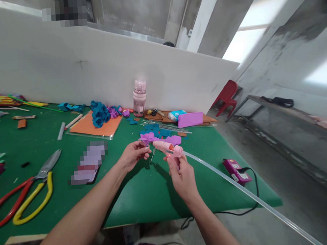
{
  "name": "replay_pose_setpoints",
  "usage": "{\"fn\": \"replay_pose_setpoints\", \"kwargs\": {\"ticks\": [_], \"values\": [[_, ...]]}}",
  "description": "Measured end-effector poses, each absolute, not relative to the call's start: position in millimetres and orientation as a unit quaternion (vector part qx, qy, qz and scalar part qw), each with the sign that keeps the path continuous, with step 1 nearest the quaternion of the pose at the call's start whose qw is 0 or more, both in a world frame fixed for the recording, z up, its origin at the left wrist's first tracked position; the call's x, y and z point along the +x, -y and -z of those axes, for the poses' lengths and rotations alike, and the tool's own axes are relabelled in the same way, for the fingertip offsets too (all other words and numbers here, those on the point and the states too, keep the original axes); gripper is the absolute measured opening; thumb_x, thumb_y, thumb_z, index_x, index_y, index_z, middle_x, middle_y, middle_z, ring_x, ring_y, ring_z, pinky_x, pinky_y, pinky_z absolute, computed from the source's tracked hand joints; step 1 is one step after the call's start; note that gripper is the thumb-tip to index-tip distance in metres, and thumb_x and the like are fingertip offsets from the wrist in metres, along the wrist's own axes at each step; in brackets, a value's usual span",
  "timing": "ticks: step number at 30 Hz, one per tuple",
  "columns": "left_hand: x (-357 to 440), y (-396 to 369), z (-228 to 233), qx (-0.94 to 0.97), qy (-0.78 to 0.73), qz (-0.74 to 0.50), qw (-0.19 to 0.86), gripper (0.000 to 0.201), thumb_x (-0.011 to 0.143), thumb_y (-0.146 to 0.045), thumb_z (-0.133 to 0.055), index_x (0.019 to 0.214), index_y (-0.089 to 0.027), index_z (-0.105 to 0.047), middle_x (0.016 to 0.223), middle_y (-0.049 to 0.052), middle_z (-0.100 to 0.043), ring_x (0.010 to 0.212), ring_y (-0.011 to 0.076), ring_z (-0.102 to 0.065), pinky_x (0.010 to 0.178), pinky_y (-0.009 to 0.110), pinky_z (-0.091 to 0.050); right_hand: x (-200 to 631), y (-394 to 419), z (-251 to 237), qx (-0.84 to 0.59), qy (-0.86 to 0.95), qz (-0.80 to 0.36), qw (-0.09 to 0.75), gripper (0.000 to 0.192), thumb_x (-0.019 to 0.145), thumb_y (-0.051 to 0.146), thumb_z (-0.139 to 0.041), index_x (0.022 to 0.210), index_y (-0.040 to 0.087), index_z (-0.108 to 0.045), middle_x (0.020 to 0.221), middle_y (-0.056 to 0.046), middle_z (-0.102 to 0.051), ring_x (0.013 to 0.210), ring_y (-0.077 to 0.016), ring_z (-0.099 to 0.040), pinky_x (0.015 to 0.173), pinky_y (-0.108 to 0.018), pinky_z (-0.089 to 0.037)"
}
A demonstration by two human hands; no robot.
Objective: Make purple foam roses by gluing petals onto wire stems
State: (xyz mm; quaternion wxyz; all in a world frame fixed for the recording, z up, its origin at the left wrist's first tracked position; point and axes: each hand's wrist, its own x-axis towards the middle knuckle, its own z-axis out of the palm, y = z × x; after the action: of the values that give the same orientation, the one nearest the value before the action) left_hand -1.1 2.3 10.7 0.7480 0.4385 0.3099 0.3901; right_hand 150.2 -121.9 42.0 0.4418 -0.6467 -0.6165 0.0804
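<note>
My right hand [182, 175] is wrapped round the handle of a pink hot glue gun [162, 147]. A long clear glue stick [225, 176] runs out of its back end toward the lower right. In the fingertips of my left hand [133, 155] is a small purple paper flower [147, 137], pinched at its base, with a thin wire hanging below. The gun's nozzle points left, close beside the flower; whether they touch I cannot tell. Just behind the gun lies a purple paper strip [174, 140], with blue paper pieces [155, 131] further back.
Red-and-yellow-handled scissors [46, 168] and a phone [91, 162] lie left. Blue paper flowers [99, 113] rest on an orange sheet [90, 127]. A pink bottle [139, 98] stands by the white partition [107, 66]. At right, a purple power block [236, 170] has a black cable [256, 187].
</note>
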Motion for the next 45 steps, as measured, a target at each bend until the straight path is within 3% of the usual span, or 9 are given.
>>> {"fn": "replay_pose_setpoints", "kwargs": {"ticks": [4, 10, 24, 38, 45], "values": [[-0.1, -2.3, -9.5, 0.433, -0.302, -0.390, 0.754, 0.029, 0.060, -0.020, -0.076, 0.075, -0.013, -0.053, 0.066, 0.004, -0.067, 0.049, 0.0078, -0.058, 0.050, 0.018, -0.045, 149.7, 122.4, -43.5, -0.641, 0.622, -0.091, 0.440, 0.029, 0.089, 0.032, -0.041, 0.107, 0.015, -0.056, 0.096, -0.012, -0.067, 0.087, -0.0236, -0.065, 0.069, -0.032, -0.051], [1.0, -2.2, -9.6, 0.438, -0.292, -0.393, 0.754, 0.029, 0.060, -0.020, -0.076, 0.076, -0.013, -0.053, 0.064, 0.001, -0.064, 0.049, 0.0077, -0.057, 0.049, 0.018, -0.045, 146.4, 121.5, -41.6, -0.624, 0.644, -0.084, 0.435, 0.028, 0.089, 0.030, -0.040, 0.107, 0.016, -0.058, 0.101, -0.011, -0.066, 0.094, -0.0229, -0.062, 0.081, -0.034, -0.048], [0.7, -1.5, -11.1, 0.444, -0.291, -0.397, 0.749, 0.027, 0.060, -0.020, -0.076, 0.075, -0.012, -0.055, 0.063, 0.001, -0.063, 0.048, 0.0077, -0.057, 0.048, 0.019, -0.044, 143.9, 120.8, -37.1, -0.634, 0.633, -0.087, 0.436, 0.031, 0.089, 0.031, -0.041, 0.113, 0.016, -0.056, 0.100, -0.011, -0.066, 0.086, -0.0227, -0.064, 0.075, -0.033, -0.049], [0.6, -1.8, -11.6, 0.447, -0.293, -0.397, 0.746, 0.025, 0.060, -0.020, -0.076, 0.077, -0.012, -0.059, 0.064, 0.001, -0.063, 0.048, 0.0074, -0.056, 0.049, 0.020, -0.045, 142.2, 119.8, -35.2, -0.630, 0.637, -0.081, 0.437, 0.029, 0.089, 0.030, -0.040, 0.108, 0.016, -0.058, 0.100, -0.011, -0.067, 0.089, -0.0226, -0.063, 0.076, -0.033, -0.049], [1.1, -1.2, -12.1, 0.444, -0.288, -0.404, 0.746, 0.025, 0.059, -0.019, -0.076, 0.076, -0.012, -0.060, 0.064, 0.001, -0.063, 0.048, 0.0075, -0.056, 0.048, 0.020, -0.045, 142.3, 120.0, -35.4, -0.621, 0.645, -0.078, 0.438, 0.028, 0.089, 0.029, -0.040, 0.106, 0.017, -0.059, 0.102, -0.011, -0.066, 0.098, -0.0237, -0.061, 0.084, -0.035, -0.047]]}}
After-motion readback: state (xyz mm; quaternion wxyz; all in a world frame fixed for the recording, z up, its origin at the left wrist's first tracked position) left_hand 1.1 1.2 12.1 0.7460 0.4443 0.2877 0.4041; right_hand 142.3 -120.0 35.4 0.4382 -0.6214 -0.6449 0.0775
